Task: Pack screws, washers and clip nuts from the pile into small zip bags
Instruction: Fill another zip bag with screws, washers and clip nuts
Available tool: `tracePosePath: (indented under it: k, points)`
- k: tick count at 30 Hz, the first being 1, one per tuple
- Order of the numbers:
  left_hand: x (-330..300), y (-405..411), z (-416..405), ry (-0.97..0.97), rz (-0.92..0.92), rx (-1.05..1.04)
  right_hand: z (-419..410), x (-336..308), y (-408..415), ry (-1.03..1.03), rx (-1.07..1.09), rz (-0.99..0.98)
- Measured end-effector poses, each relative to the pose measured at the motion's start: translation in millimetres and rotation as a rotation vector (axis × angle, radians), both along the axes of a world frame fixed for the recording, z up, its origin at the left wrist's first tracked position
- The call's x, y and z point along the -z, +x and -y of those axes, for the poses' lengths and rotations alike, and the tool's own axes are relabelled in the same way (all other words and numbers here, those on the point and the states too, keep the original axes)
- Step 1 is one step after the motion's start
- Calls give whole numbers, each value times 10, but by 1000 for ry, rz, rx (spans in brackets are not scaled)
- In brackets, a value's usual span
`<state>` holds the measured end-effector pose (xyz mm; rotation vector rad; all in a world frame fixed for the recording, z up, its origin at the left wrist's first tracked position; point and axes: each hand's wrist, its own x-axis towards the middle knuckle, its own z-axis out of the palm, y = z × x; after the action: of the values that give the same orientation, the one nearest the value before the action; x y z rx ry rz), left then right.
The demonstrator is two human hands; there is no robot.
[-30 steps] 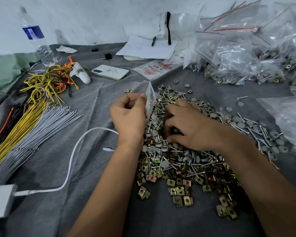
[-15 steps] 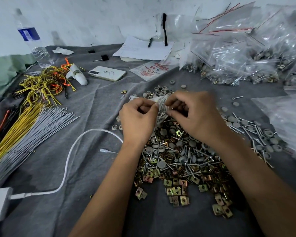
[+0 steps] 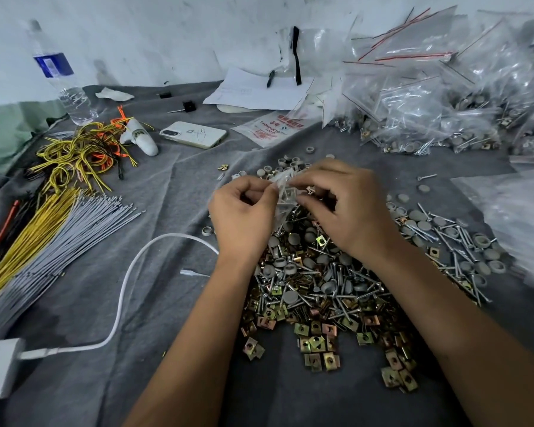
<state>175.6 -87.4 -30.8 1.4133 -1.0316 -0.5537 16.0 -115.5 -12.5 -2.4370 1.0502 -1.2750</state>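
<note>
At the centre of the frame, just above the middle, the left hand (image 3: 244, 211) pinches one edge of a small clear zip bag (image 3: 285, 192), thumb and forefinger closed on the film. The bag is thin, limp plastic: it weighs almost nothing empty, crumples at a touch and is slick, so the sensible hold is at the stiffer zip strip along the mouth, one side per hand, which would keep the opening spread. Right of it, the right hand (image 3: 349, 208) is closed on the bag's other edge, fingers curled; whether it also grips a screw or nut I cannot tell.

Below both hands, from the centre to the lower right of the frame, lies the pile (image 3: 318, 285) on the grey-covered bench (image 3: 167, 303): screws, grey washers and brass-coloured clip nuts. These are small, hard and dense. The screws are pointed and could prick the film; the round washers likely roll; the nuts are flat and easy to pinch. A filled bag would sag under them, so it wants support from below.

Against half a second ago the hands sit nearly as they were, slightly closer together over the bag; a second ago the right hand was down in the pile, picking.
</note>
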Motion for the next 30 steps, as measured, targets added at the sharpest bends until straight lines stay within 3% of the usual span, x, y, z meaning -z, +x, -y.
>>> tracePosePath:
  k: [3, 7, 9, 11, 15, 17, 21, 27, 30]
  points:
    - [8, 48, 27, -18, -85, -106, 16, -2, -62, 49, -19, -68]
    - [28, 92, 56, -33, -178, -181, -14, 21, -48, 151, -57, -493]
    - [31, 88, 58, -31, -180, -179, -25, 9, -20, 154, -56, -583]
    - [25, 71, 52, -25, -147, -168, -27, 0, -17, 138, -83, -542]
    - [5, 28, 19, -29, 23, -65, -31, -24, -51, 98, -79, -113]
    - [-10, -11, -15, -31, 111, 8, -36, -40, -54, 17, -7, -11]
    - [-27, -40, -29, -18, 146, 51, -29, -20, -20, -14, 4, -44]
    - [-18, -9, -16, -5, 32, -2, 16, -44, -122, 11, 27, -12]
    - [-13, 1, 2, 5, -27, -38, 51, -78, -202, 122, -54, -251]
